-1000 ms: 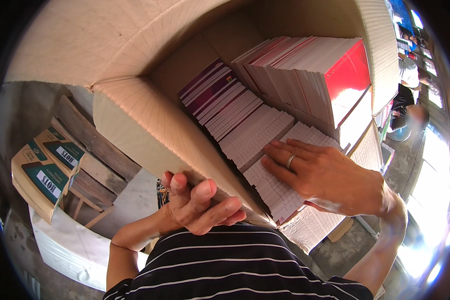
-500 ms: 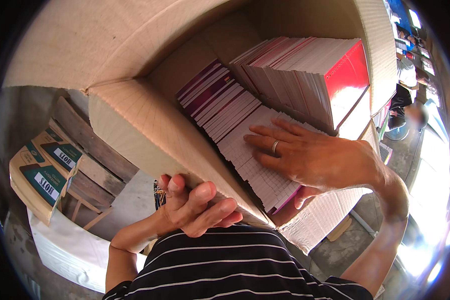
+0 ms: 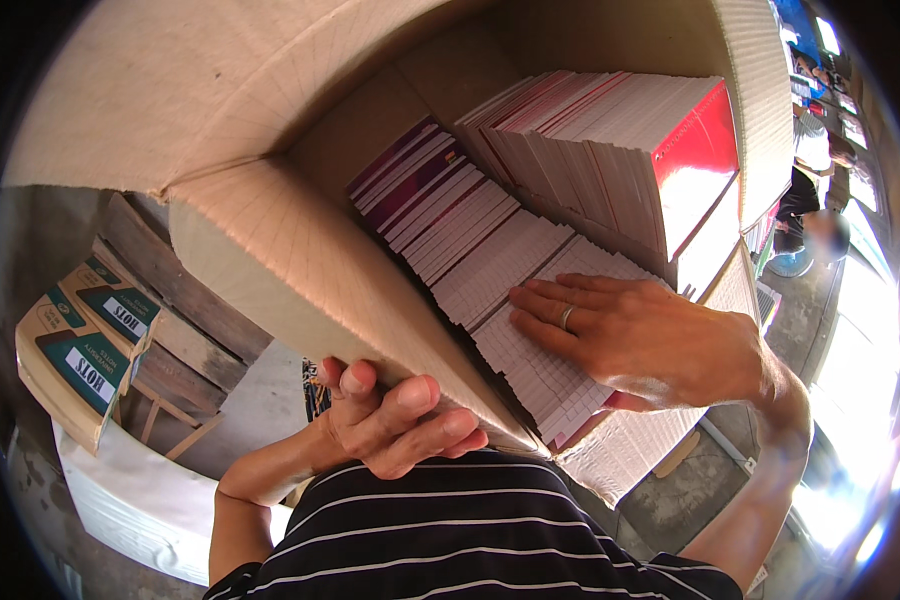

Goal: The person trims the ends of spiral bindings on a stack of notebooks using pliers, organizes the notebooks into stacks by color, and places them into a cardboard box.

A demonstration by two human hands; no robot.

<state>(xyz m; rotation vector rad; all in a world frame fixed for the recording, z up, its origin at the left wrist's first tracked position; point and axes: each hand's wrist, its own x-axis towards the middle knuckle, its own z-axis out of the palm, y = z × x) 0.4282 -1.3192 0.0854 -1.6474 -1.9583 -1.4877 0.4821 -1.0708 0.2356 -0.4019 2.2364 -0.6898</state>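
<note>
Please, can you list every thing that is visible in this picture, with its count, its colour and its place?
cardboard box: one, tan, open, centre, held against the body
books: many, white page edges with maroon and pink covers, packed on edge in the box
red-covered book stack: one stack, upper right in the box
green and cream cartons: two, far left
wooden pallet: one, brown, left, behind the cartons
white slab: one, lower left
striped shirt: one, dark with white stripes, bottom
left hand: under the box's near corner
right hand: flat on the book edges, ring on one finger
</note>
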